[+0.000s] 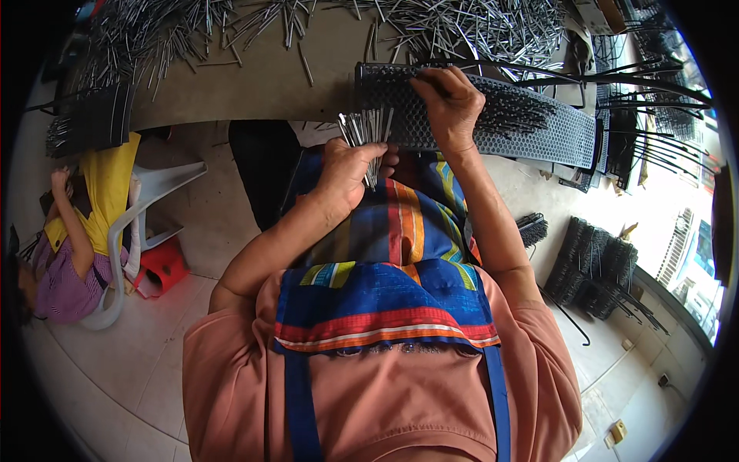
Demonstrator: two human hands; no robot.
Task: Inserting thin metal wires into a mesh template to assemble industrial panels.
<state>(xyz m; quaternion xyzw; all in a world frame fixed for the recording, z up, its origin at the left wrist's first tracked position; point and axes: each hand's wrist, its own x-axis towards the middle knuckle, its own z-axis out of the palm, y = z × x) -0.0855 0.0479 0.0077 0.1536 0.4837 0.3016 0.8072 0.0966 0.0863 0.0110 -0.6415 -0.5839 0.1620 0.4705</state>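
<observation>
Left hand (345,171) closed around a spare bundle of metal pins (368,129); right hand (450,104) fingers pinched on one pin at the perforated grey strip (539,131), braced on the bench (254,85) edge.

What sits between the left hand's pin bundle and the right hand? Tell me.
In the head view, only the perforated black pad's near edge separates the pin bundle in the left hand from the right hand.

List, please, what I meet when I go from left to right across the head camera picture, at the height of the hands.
Person in yellow → white plastic chair → left hand with bundle of metal pins → right hand → perforated black strip → black wire racks.
</observation>
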